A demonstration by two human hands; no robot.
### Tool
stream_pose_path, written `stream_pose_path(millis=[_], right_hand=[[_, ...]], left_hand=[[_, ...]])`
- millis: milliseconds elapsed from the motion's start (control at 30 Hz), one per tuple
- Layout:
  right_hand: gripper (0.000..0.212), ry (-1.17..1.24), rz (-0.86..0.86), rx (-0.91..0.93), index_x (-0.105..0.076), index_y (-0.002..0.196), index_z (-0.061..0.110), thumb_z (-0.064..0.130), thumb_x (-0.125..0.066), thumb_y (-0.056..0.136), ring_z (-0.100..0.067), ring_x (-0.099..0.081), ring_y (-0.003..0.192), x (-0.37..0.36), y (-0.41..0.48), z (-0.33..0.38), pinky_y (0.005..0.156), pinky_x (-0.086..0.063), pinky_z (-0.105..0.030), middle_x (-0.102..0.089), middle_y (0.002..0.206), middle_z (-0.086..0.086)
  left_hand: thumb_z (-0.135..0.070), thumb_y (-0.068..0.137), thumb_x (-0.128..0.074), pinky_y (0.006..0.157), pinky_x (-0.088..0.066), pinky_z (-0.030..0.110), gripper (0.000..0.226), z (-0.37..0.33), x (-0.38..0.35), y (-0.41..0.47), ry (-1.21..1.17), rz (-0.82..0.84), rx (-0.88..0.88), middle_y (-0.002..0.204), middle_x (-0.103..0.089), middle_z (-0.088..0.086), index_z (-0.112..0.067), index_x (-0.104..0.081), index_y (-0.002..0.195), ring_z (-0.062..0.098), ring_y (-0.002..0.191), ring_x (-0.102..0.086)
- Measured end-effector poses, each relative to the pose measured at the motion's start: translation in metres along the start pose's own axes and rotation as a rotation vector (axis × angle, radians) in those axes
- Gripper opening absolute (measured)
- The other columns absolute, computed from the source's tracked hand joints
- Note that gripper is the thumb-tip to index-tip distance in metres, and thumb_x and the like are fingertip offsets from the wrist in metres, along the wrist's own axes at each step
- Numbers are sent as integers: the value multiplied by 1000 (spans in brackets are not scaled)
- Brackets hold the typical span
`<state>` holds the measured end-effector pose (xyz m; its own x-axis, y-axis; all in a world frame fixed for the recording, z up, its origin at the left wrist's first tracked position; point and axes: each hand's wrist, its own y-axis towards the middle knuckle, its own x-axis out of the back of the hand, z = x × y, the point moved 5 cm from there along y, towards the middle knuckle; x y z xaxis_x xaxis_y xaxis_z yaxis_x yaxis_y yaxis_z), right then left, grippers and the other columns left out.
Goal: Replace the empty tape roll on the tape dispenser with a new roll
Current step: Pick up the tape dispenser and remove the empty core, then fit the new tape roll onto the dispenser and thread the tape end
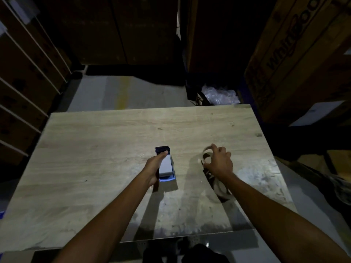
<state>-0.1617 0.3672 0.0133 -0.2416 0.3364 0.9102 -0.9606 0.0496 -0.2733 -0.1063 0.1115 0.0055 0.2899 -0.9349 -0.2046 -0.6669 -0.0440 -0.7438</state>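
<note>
A tape dispenser (165, 165) with a pale body and a dark front end lies on the wooden table (106, 141) near its middle. My left hand (154, 168) grips it from the left side, thumb along the top. To the right, my right hand (220, 161) is closed over a brown ring-shaped tape roll (207, 153) standing just above the table. A second brown roll (221, 188) lies flat on the table below my right wrist, partly hidden by the forearm.
Large cardboard boxes (296, 59) stand to the right and behind the table. Shelving with boxes (24, 73) runs along the left. A bundle of clear plastic wrap (220, 95) sits on the floor beyond the table's far edge. The room is dim.
</note>
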Motion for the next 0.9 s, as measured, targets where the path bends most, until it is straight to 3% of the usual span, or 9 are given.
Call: stream_pose_path(millis=[100,167,267,367,467,567,700,833,900], right_hand=[[90,-23,30,-33,-27,147,22,45,-76,75,-40,-40,120,-2,12,-24,85,-50,-46,-41,137,-17],[89,63,92,-5,-32,143,23,44,-79,71,-40,-41,121,-5,16,-34,87,-50,-46,-44,134,-17],[83,209,115,22,-41,135,30,61,-73,65,-36,-45,121,-7,18,-47,91,-51,-46,-51,129,-12],[85,259,37,-19,-38,140,24,70,-61,73,-37,-43,126,3,3,-58,94,-49,-47,-48,136,-15],[85,208,3,-89,-40,139,21,75,-55,75,-38,-45,124,8,-27,-68,90,-48,-48,-46,136,-16],[107,57,152,-103,-29,145,24,84,-58,61,-40,-41,124,-5,-53,-71,94,-47,-52,-40,138,-13],[122,-55,297,-39,-13,152,23,64,-78,57,-42,-33,124,-28,-65,-70,96,-45,-51,-28,142,-15],[112,28,289,-50,-18,150,23,49,-81,62,-44,-34,124,-35,-70,-53,96,-45,-51,-28,142,-17],[111,105,260,-43,-22,149,22,50,-82,59,-45,-39,122,-37,-77,-37,97,-45,-49,-34,137,-18]], left_hand=[[-32,89,-70,49,-52,28,25,10,-8,9,23,-68,-14,69,-70,9,-8,-68,93,25,59,-66],[-31,89,-71,46,-52,27,25,15,-7,14,50,-116,-51,72,-70,10,-7,-68,95,25,60,-66],[-33,87,-73,56,-53,31,28,21,-2,19,117,-196,-99,85,-69,14,-8,-68,97,26,69,-64],[-35,87,-73,59,-52,30,31,24,9,21,168,-303,-149,82,-68,11,-7,-68,98,24,68,-62],[-40,89,-69,62,-49,30,34,23,23,20,249,-422,-199,80,-64,8,-7,-65,97,22,70,-59],[-42,89,-68,68,-49,34,36,23,39,18,301,-502,-230,82,-64,8,-7,-63,97,18,67,-57],[-51,86,-68,73,-53,36,57,28,61,16,393,-529,-250,106,-68,15,-3,-64,117,29,89,-65],[-46,89,-66,60,-47,28,45,29,74,10,462,-510,-310,93,-67,12,-2,-65,103,32,89,-67],[-43,90,-66,64,-45,29,46,27,80,3,503,-509,-327,95,-65,12,-1,-63,110,29,87,-64]])
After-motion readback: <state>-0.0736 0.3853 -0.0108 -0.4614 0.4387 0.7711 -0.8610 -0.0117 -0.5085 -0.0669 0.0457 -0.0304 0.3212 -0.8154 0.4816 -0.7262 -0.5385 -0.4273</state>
